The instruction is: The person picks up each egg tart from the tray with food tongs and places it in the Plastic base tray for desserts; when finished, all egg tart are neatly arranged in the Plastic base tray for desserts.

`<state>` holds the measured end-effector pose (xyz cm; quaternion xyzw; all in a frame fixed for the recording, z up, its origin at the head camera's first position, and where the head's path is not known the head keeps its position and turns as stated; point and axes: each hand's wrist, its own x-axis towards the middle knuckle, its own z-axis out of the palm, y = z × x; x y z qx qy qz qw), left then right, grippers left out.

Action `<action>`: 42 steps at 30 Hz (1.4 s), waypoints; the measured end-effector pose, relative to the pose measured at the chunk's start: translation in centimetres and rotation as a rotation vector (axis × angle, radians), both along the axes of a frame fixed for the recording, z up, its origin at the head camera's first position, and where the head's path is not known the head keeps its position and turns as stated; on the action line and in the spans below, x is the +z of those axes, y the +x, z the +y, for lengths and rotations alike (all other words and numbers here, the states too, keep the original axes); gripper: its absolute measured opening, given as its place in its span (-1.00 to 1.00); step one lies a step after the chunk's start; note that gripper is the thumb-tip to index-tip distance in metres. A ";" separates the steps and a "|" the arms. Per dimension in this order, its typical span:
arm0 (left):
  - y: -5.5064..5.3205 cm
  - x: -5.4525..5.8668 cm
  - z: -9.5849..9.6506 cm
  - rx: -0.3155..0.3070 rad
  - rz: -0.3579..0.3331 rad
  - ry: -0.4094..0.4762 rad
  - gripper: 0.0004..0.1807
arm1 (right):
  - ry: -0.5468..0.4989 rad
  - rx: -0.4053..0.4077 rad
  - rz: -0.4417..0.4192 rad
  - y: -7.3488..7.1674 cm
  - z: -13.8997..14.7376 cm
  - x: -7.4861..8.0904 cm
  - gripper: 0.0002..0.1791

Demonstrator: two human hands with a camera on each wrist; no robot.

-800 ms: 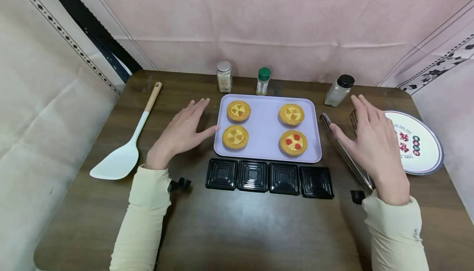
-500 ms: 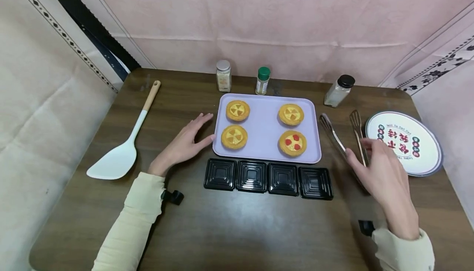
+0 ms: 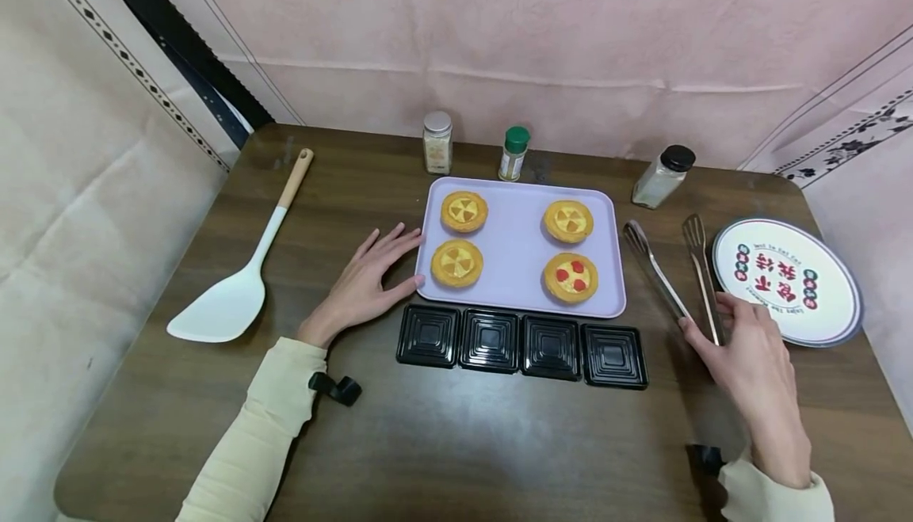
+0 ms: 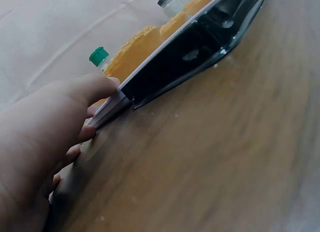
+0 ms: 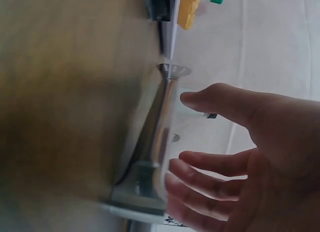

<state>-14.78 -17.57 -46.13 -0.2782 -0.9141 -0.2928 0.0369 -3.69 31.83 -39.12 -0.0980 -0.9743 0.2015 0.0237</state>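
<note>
My left hand (image 3: pixel 364 288) lies beside the lilac tray (image 3: pixel 513 261), its fingers spread and its index finger and thumb at the tray's left edge. In the left wrist view the thumb touches the tray rim. Several small round tarts sit on the tray: a tart (image 3: pixel 571 277) with red spots and others with yellow wedges, such as the near-left tart (image 3: pixel 456 263). My right hand (image 3: pixel 756 367) hovers at the metal tongs (image 3: pixel 663 276), whose two arms spread apart. In the right wrist view its thumb and loosely bent fingers stand apart around the tongs, without a visible grip.
A row of black square dishes (image 3: pixel 488 340) stands along the tray's front. A white spatula (image 3: pixel 231 300) lies left. At the back are a grey-capped jar (image 3: pixel 437 146), a green-capped jar (image 3: pixel 513 156) and a tilted black-capped jar (image 3: pixel 659 180). A round white plate (image 3: pixel 788 280) lies right.
My right hand has come down and toward me, from above the tongs and plate to the tongs' near end. The left hand has lowered to the tray's left edge.
</note>
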 end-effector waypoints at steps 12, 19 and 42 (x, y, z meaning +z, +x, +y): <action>-0.1 0.1 0.0 -0.003 -0.004 -0.012 -0.26 | -0.006 -0.012 -0.023 -0.2 0.7 -0.7 -0.25; 0.0 0.3 0.0 0.005 -0.012 -0.010 -0.27 | -0.019 -0.027 -0.135 -0.6 1.1 -0.6 -0.10; 0.0 0.1 -0.1 -0.002 -0.008 0.006 -0.28 | -0.378 0.279 0.148 -2.1 -5.9 6.4 -0.34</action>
